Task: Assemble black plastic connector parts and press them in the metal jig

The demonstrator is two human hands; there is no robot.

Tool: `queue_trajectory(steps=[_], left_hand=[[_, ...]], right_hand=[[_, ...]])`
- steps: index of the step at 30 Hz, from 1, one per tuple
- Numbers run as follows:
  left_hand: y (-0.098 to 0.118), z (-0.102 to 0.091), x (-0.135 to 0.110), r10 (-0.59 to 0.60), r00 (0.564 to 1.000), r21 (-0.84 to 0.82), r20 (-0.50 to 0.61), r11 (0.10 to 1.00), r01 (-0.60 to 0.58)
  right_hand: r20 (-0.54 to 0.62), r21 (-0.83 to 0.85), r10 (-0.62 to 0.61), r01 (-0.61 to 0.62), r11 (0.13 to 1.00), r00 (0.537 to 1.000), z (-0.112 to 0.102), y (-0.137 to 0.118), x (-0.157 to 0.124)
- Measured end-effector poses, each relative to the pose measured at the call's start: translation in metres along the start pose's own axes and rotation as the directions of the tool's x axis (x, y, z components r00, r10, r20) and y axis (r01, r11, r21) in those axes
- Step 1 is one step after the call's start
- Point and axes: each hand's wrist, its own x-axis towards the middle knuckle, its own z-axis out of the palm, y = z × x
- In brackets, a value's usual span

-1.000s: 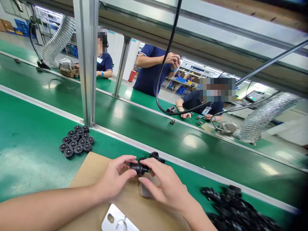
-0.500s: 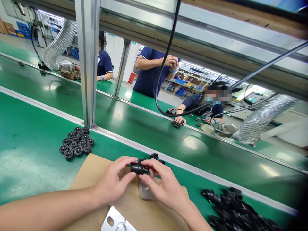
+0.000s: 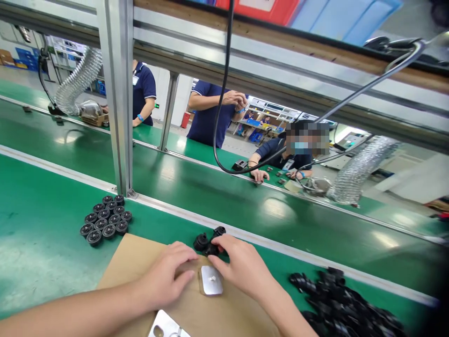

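Note:
My left hand (image 3: 170,271) is held over the brown cardboard (image 3: 140,257), thumb and fingers apart with nothing between them. At the cardboard's far edge, my right hand (image 3: 242,264) has its thumb and fingers around a black cylindrical part (image 3: 212,249), which they partly hide. Other black parts (image 3: 201,241) lie against it in a small group. Just in front of my right hand sits a small metal block (image 3: 211,281) with a light peg on top. A white metal plate (image 3: 164,324) with a hole shows at the bottom edge.
Round black parts (image 3: 101,223) stand in rows at the left. A heap of black parts (image 3: 343,304) lies at the right. An aluminium post (image 3: 117,103) rises from the green bench, and a black cable (image 3: 220,112) hangs ahead. Co-workers (image 3: 280,150) are across the bench.
My left hand has come off the black cylindrical part that both hands held. My right hand has moved it to the group of black parts, leaving the metal block in plain sight.

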Motion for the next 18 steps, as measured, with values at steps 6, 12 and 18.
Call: queue_trajectory(steps=[6, 12, 18], left_hand=[[-0.016, -0.008, 0.0, -0.026, 0.987, 0.304, 0.159, 0.952, -0.024], [-0.025, -0.011, 0.005, -0.01, 0.98, 0.399, 0.198, 0.914, -0.072], [-0.003, -0.014, 0.011, -0.07, 0.97, 0.426, 0.232, 0.904, -0.037]], right_hand=[[-0.126, 0.05, -0.046, 0.053, 0.997, 0.991, 0.003, 0.0, 0.004], [-0.225, -0.045, 0.31, -0.328, 0.944, 0.924, -0.049, 0.07, -0.012], [-0.134, -0.032, 0.516, -0.524, 0.851, 0.846, -0.058, 0.149, -0.055]])
